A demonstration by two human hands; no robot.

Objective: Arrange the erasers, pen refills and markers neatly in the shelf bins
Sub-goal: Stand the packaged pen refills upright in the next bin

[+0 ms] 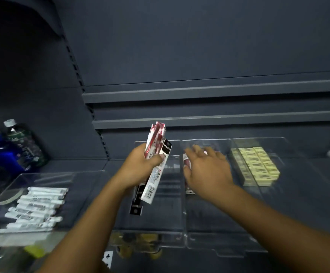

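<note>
Hands: left hand (140, 164) clasps a fanned bundle of refill packs (157, 154), red-and-white with one black, thumb across the front, held upright above a clear bin (156, 236). Right hand (205, 170) reaches into the next bin (227, 247), fingers spread over a red pack (186, 162) lying there; contact is too blurred to tell.

Black pack (136, 205): just below the left hand; part of the bundle or lying in the bin, cannot tell.

Erasers (256, 166): right of the right hand, stacked in even rows in their own bin. Judged finished.

Markers (36, 207): well left of the left hand, white, laid side by side in a clear bin. Judged finished, or close to it.

Bottles (16, 146): beyond the markers, far left on the shelf.

Status: two of three stock lines look settled. Refills are under way: at least one pack is placed and a handful remains to be sorted by colour and laid flat.
</note>
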